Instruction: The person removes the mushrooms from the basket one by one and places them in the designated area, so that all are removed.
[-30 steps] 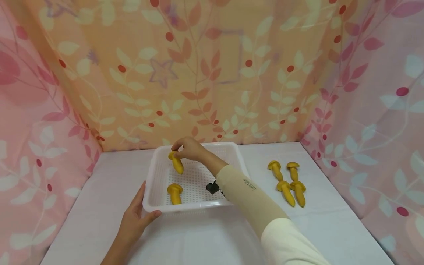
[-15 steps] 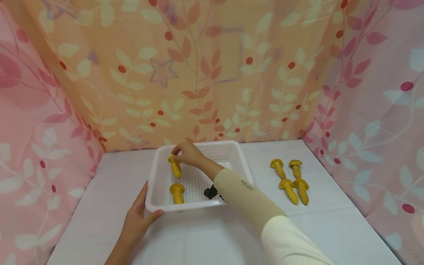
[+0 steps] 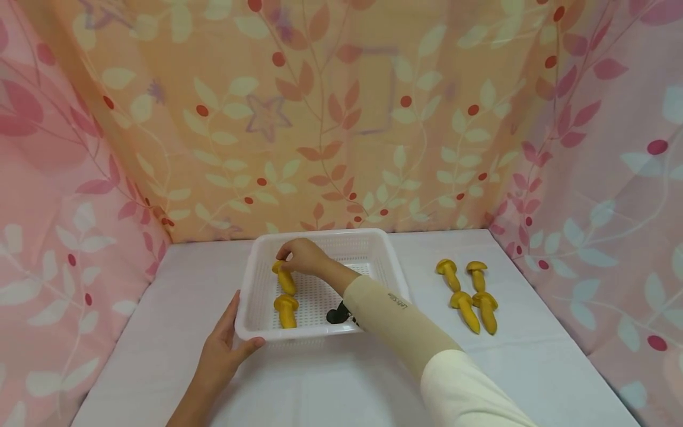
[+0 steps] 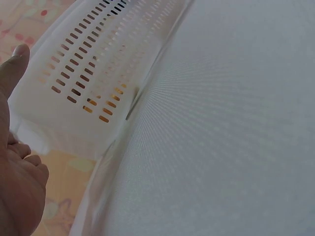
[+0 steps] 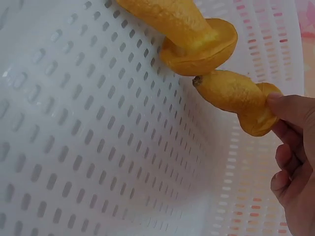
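Observation:
My right hand (image 3: 306, 256) pinches a yellow mushroom (image 3: 286, 281) by its cap inside the white plastic basket (image 3: 320, 333). In the right wrist view, the tip of the held mushroom's stem (image 5: 231, 91) meets or nearly meets the cap of a second yellow mushroom (image 5: 197, 49). That second mushroom (image 3: 287, 314) lies near the basket's front left, cap toward the back. At the basket's front left corner my left hand (image 3: 217, 356) holds on, thumb at the front and fingers along the left side. The left wrist view shows the slotted outer wall (image 4: 74, 83) beside the thumb.
Several yellow mushrooms (image 3: 465, 305) lie in two rows on the white table (image 3: 427, 379) to the right of the basket. A black device (image 3: 337, 314) at my right wrist hangs over the basket. Floral curtains (image 3: 320, 118) enclose the back and sides.
The right hand has lowered the pinched mushroom toward the front, so its stem now comes up against the cap of the lying mushroom. The left hand stays at the corner.

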A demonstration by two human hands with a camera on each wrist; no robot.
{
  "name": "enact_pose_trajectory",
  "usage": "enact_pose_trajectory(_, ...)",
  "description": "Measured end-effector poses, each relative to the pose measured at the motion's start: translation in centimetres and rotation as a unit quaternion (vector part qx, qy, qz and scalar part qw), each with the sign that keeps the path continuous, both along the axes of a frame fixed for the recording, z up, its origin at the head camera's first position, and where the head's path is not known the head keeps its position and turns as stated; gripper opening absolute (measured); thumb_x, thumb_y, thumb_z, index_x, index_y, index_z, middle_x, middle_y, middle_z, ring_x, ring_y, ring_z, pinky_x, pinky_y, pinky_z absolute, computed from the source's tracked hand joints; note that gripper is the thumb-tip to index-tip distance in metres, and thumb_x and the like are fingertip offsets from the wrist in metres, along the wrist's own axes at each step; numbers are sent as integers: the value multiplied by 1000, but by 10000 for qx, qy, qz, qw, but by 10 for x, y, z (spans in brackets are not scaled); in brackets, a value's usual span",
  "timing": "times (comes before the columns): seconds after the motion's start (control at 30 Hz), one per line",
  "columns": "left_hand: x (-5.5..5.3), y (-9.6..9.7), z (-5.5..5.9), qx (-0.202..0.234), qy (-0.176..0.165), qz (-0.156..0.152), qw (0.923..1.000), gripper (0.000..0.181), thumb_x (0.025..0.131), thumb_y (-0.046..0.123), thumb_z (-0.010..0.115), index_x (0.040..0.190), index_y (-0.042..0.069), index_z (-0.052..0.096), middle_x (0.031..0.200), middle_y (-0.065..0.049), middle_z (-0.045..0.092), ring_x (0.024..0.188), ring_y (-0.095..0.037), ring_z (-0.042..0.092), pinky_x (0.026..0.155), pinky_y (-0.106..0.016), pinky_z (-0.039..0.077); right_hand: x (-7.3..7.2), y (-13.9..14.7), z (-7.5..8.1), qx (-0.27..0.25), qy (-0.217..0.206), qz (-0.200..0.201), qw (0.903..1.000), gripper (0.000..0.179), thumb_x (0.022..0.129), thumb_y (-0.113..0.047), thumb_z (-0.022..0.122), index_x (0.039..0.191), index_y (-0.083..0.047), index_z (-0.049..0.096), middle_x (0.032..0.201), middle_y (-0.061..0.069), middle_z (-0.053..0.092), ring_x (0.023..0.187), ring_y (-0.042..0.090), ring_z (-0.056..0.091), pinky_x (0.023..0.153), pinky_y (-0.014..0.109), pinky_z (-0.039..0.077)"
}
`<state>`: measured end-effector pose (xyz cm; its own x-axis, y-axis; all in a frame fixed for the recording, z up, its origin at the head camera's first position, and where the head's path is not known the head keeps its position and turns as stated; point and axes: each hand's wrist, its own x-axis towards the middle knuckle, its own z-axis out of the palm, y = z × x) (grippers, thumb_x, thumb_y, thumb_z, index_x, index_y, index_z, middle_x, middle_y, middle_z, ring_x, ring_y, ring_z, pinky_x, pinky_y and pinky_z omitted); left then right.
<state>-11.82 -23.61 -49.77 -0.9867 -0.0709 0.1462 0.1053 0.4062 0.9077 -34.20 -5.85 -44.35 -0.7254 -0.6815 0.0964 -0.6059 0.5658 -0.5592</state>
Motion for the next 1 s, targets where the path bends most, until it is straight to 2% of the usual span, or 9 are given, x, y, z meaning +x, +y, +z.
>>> enact_pose_trajectory(0.27, -2, -1, 4, -17, -29, 13, 10000, 101, 78, 25, 80, 152, 43, 14, 159, 19, 16, 148, -20, 20, 100, -5, 27, -3, -3, -2, 5, -96, -149, 9998, 17, 84, -24, 75, 101, -18, 73, 92, -12, 68, 83, 4, 60, 76, 17, 51)
enact_pose_trajectory(0.5, 2, -2, -2, -1, -78, 0, 10000, 101, 78, 26, 80, 152, 43, 14, 159, 18, 14, 148, -18, 17, 100, -2, 24, -1, -8, -11, 10, -251, -472, 9986, 16, 83, -27, 76, 97, -21, 73, 88, -14, 68, 79, 5, 60, 72, 17, 52)
enact_pose_trajectory(0.7, 2, -2, -4, 77, -101, -14, 9999, 100, 79, 25, 80, 152, 44, 14, 159, 20, 13, 148, -15, 15, 101, -3, 24, -1, -10, -15, 16, -253, -439, 9987, 16, 83, -26, 76, 97, -19, 73, 87, -13, 67, 78, 6, 60, 73, 17, 52)
enact_pose_trajectory(0.87, 1, 0, -1, 70, -128, 31, 9999, 100, 78, 27, 80, 150, 47, 13, 158, 22, 13, 148, -16, 16, 102, -6, 25, -5, -13, -18, 224, -347, -340, 9986, 14, 84, -27, 75, 96, -21, 73, 87, -13, 67, 79, 5, 60, 74, 15, 51)
enact_pose_trajectory(1.0, 0, 1, 1, 102, -58, 3, 9999, 100, 79, 25, 79, 151, 44, 13, 158, 22, 13, 148, -16, 16, 103, -7, 26, -6, -13, -14, 304, -426, -350, 9980, 16, 83, -28, 76, 97, -20, 72, 88, -11, 67, 80, 6, 60, 75, 17, 52)
